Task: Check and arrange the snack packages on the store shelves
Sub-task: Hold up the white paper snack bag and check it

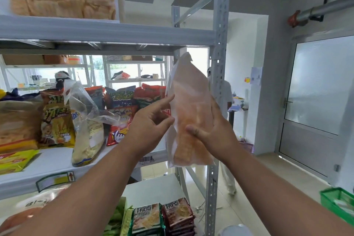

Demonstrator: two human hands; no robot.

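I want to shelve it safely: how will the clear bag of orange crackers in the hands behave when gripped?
The clear cracker bag probably weighs little and stays fairly stiff: it stands upright in the right hand. Its thin crackers likely break under squeezing. The film looks smooth, perhaps slippery.

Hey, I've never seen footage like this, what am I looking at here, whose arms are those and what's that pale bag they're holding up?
There is no machine here. The single picture comes from a camera worn on a person's head, looking forward and down, so the two arms reaching in from below are that person's own.

The right hand grips a clear bag of orange crackers, held upright in front of the shelf post. The left hand is beside the bag with fingers spread, fingertips at its edge.

On the middle shelf stand colourful snack bags and a slumped clear bag of pale snacks. More packets sit on the shelf below.
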